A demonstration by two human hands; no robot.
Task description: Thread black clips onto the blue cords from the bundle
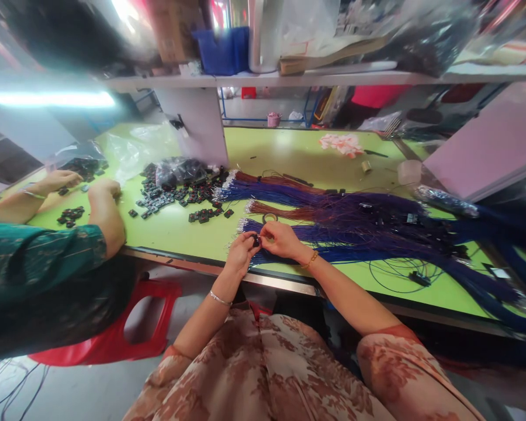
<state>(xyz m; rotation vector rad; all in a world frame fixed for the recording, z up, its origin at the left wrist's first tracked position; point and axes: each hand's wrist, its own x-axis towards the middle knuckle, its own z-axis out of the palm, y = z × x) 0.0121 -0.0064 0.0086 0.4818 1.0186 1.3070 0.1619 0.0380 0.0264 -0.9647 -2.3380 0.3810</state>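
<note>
My left hand [241,252] pinches a small black plastic part [256,240] between thumb and fingers, close to the table's front edge. Against it, the closed fingertips of my right hand [284,240] meet the part's right side; whatever they grip is too small to make out. Just behind my hands lie bundles of blue wires [263,193] and brown wires [280,211], their pale metal-tipped ends [248,206] pointing left. A dark ring [270,217] rests beyond my right hand. Loose black plastic parts [158,199] are heaped to the left.
A co-worker's arms [107,216] rest on the green table [179,234] at left, near more black parts [71,216]. Behind are a clear plastic bag [135,149], pinkish-white scraps [342,144] and a small spool [366,167]. An overhead shelf [263,80] carries a blue bin [223,51].
</note>
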